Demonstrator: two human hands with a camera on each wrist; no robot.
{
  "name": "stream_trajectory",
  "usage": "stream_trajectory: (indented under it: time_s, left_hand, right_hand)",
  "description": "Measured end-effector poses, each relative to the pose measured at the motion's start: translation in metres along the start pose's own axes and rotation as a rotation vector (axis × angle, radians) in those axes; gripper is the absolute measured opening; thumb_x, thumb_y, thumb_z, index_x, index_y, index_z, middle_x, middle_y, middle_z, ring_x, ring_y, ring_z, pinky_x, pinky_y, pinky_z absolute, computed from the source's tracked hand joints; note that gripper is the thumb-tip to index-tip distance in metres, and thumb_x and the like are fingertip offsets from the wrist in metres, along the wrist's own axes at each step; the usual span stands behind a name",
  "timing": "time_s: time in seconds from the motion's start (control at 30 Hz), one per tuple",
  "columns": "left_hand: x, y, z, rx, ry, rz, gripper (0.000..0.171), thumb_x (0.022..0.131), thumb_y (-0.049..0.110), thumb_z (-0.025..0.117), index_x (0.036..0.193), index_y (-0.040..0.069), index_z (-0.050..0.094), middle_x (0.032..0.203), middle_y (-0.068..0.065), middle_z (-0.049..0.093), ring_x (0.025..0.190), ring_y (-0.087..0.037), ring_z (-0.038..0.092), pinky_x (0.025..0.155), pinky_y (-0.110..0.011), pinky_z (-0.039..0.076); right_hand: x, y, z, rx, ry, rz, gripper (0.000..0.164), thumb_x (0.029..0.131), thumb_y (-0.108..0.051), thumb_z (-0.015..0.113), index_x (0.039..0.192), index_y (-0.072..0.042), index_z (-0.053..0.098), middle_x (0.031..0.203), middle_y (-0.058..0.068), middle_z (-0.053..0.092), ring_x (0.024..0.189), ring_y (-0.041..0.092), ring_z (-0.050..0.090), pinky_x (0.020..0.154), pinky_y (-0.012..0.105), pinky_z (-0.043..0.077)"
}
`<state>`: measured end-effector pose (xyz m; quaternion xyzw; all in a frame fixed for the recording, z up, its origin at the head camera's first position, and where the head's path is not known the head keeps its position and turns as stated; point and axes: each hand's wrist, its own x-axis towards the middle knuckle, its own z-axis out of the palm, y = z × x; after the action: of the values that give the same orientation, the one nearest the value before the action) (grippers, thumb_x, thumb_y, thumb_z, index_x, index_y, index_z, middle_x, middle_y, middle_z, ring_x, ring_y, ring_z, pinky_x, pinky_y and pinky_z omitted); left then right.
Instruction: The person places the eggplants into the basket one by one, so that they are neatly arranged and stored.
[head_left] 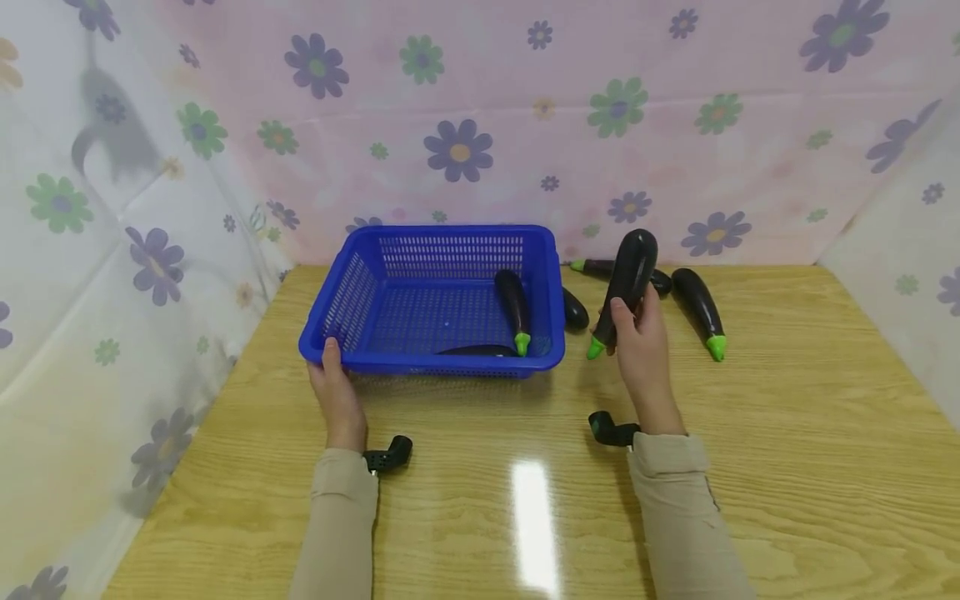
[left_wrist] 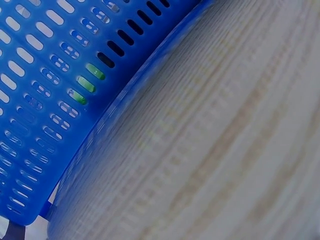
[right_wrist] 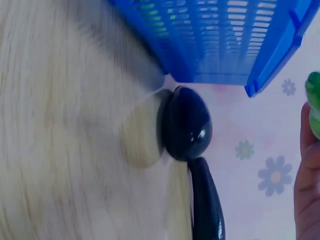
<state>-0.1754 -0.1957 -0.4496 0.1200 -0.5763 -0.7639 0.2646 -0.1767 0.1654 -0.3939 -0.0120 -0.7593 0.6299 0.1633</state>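
Observation:
My left hand [head_left: 337, 398] grips the near left corner of a blue plastic basket [head_left: 442, 364], thumb over its rim. Inside the basket, one eggplant [head_left: 512, 302] leans at the right end, and another eggplant [head_left: 480, 351] lies along the front wall, mostly hidden by the rim. To the right of the basket, my right hand [head_left: 647, 350] holds a dark eggplant [head_left: 632, 265] above the table, its green stem end pointing down and left. In the right wrist view, only part of that hand and the green stem end [right_wrist: 314, 100] show at the right edge.
Behind the held eggplant, an eggplant [head_left: 596, 267] lies near the back cloth, with another eggplant [head_left: 574, 310] partly hidden by the basket. Farther right rests an eggplant [head_left: 697, 310] with a green tip. Flowered cloth [head_left: 510, 133] encloses the wooden table [head_left: 465, 517] at the back and sides.

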Motion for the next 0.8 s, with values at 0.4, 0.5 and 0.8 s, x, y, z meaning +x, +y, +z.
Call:
stream_trajectory:
  time_s: [0.4, 0.5, 0.8]
  left_hand:
    - [0.007, 0.004, 0.001, 0.013, -0.008, 0.011, 0.052, 0.089, 0.041, 0.049, 0.134, 0.023, 0.032, 0.133, 0.001, 0.039, 0.122, -0.011, 0.034, 0.101, -0.021, 0.025]
    - [0.005, 0.001, 0.000, 0.021, -0.006, -0.002, 0.052, 0.089, 0.041, 0.049, 0.134, 0.023, 0.032, 0.133, 0.001, 0.038, 0.122, -0.012, 0.034, 0.102, -0.022, 0.025]
    - [0.004, -0.003, -0.002, -0.004, 0.002, 0.008, 0.052, 0.089, 0.040, 0.050, 0.134, 0.020, 0.033, 0.133, -0.001, 0.039, 0.122, -0.013, 0.035, 0.101, -0.021, 0.026]
  right_hand:
    - [0.000, -0.023, 0.015, 0.389, -0.055, -0.114, 0.057, 0.088, -0.005, 0.053, 0.136, -0.022, 0.026, 0.116, 0.022, 0.043, 0.098, 0.028, 0.053, 0.067, 0.029, 0.052]
    - [-0.006, -0.029, 0.023, 0.384, -0.085, -0.116, 0.063, 0.087, -0.003, 0.053, 0.138, -0.023, 0.022, 0.117, 0.024, 0.044, 0.097, 0.026, 0.055, 0.070, 0.029, 0.052]
    - [-0.016, -0.025, 0.046, 0.002, -0.109, -0.133, 0.074, 0.084, -0.025, 0.062, 0.141, -0.034, 0.016, 0.107, 0.009, 0.060, 0.090, 0.019, 0.056, 0.078, 0.026, 0.046]
